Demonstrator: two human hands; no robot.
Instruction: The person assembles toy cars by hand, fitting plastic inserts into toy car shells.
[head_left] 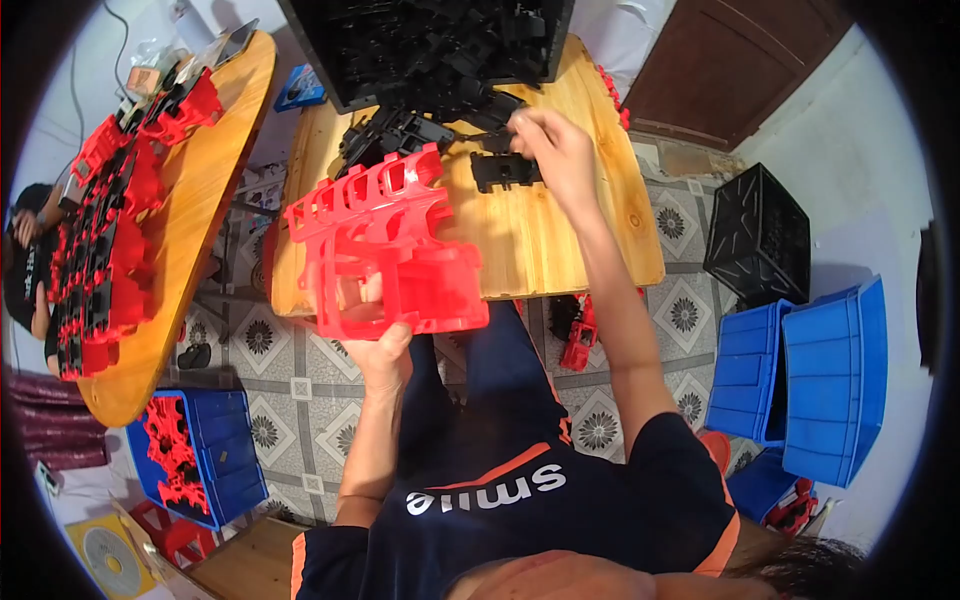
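Note:
My left hand [382,362] grips a bright red plastic frame [435,290] from below, thumb on its near edge. The frame has a box-like pocket at its near right and a row of openings along its far side. It is held up over the near edge of the wooden table [590,255]. My right hand [558,150] is closed, fingertips pinching at a small black plastic part [488,141] just in front of the pile. Another black plastic part [503,172] lies flat on the wood below those fingers. More loose black parts [390,135] lie behind the red frame.
A black crate [335,60] full of black parts stands at the table's far side. On the left, a second table [205,210] carries rows of red-and-black assemblies; a person sits beyond it. Blue bins [835,380] stand at right, another blue bin [225,455] at lower left.

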